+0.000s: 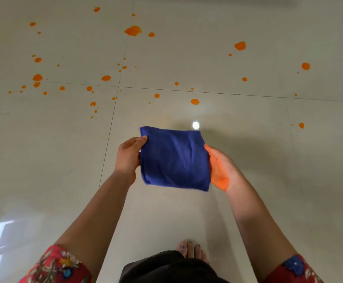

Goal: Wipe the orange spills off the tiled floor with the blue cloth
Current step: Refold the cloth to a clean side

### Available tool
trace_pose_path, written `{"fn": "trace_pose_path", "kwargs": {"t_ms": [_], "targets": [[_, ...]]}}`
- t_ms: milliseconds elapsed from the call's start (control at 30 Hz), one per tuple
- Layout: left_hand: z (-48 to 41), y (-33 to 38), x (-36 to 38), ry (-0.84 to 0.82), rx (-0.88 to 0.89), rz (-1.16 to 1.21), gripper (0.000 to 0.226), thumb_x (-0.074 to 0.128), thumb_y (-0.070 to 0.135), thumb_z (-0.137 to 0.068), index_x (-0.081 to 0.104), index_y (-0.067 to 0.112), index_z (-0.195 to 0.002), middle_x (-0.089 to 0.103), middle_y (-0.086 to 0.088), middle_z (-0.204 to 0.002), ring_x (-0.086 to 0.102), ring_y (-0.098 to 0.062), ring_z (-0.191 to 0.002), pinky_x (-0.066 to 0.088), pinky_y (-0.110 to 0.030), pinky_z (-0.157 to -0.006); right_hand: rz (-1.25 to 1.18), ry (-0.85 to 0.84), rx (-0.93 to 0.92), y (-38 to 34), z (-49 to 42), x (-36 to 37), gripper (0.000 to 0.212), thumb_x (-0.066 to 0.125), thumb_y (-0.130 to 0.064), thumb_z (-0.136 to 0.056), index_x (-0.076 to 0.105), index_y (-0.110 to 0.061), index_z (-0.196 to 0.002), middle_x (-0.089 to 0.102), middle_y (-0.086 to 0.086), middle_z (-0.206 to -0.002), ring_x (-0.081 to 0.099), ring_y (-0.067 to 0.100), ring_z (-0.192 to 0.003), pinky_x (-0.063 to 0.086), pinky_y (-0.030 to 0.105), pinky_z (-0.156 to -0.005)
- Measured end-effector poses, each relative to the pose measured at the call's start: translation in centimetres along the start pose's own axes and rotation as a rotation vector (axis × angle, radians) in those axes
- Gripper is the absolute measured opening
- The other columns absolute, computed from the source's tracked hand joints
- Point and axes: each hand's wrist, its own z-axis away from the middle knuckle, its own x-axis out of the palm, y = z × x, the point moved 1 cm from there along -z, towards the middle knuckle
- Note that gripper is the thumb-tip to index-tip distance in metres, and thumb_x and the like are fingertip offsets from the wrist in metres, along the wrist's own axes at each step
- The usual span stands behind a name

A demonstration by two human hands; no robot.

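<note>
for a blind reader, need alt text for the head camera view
A person's left hand and right hand hold a folded blue cloth above a pale tiled floor scattered with orange spills; the right palm is stained orange.

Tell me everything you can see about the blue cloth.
The blue cloth is dark blue, soft-looking fabric, folded into a rough square with light creases. It is held out flat in the air above the tiled floor, with the orange spills lying beyond it. The left hand pinches its left edge, thumb on top. The right hand, its palm stained orange, holds the right edge. No orange shows on the visible face.
</note>
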Motion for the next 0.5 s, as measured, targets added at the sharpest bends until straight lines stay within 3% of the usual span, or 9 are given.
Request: {"fn": "trace_pose_path", "kwargs": {"t_ms": [133,233,300,400,500], "targets": [[0.8,-0.9,0.5,0.133,0.243,-0.385,0.04,0.063,0.018,-0.089,0.055,0.019,-0.128,0.052,0.009,-0.121,0.052,-0.01,-0.11,0.043,-0.025,-0.09,0.045,-0.01,-0.054,0.7,0.4,-0.3,0.023,0.047,-0.02,-0.099,0.064,-0.011,-0.112,0.069,0.007,-0.102,0.067,0.018,-0.089,0.051,0.029,-0.074],[2.5,-0.6,2.7,-0.072,0.299,-0.29,0.013,0.065,0.022,-0.089,0.069,0.018,-0.101,0.067,0.003,-0.097,0.064,-0.014,-0.088,0.05,-0.029,-0.079,0.029,-0.06,-0.088,1.0,0.5,0.9,0.02,0.051,-0.02,-0.097,0.066,-0.012,-0.107,0.073,0.008,-0.096,0.071,0.017,-0.083,0.055,0.025,-0.068],[3.6,0.3,4.3,-0.204,0.225,-0.219,0.021,0.067,0.035,-0.085,0.07,0.015,-0.089,0.07,-0.001,-0.081,0.068,-0.02,-0.078,0.055,-0.034,-0.073,0.023,-0.086,-0.135,1.0,0.7,1.6,0.016,0.053,-0.015,-0.095,0.068,-0.01,-0.098,0.075,0.008,-0.089,0.072,0.017,-0.08,0.057,0.024,-0.068],[4.0,1.7,5.0,-0.218,0.203,-0.199,0.025,0.074,0.036,-0.081,0.07,0.012,-0.083,0.069,-0.003,-0.081,0.07,-0.019,-0.079,0.056,-0.027,-0.066,0.075,-0.086,-0.244,0.8,1.5,2.3,0.013,0.059,-0.008,-0.092,0.072,-0.012,-0.09,0.075,0.006,-0.085,0.072,0.017,-0.081,0.056,0.024,-0.069],[3.9,2.5,4.6,-0.203,0.203,-0.163,0.021,0.075,0.021,-0.082,0.068,0.001,-0.079,0.07,-0.014,-0.079,0.071,-0.025,-0.071,0.056,-0.029,-0.064,0.226,-0.048,-0.372,1.0,2.1,2.6,0.017,0.065,-0.002,-0.087,0.073,-0.005,-0.101,0.075,0.011,-0.094,0.072,0.023,-0.09,0.057,0.035,-0.084]]}}
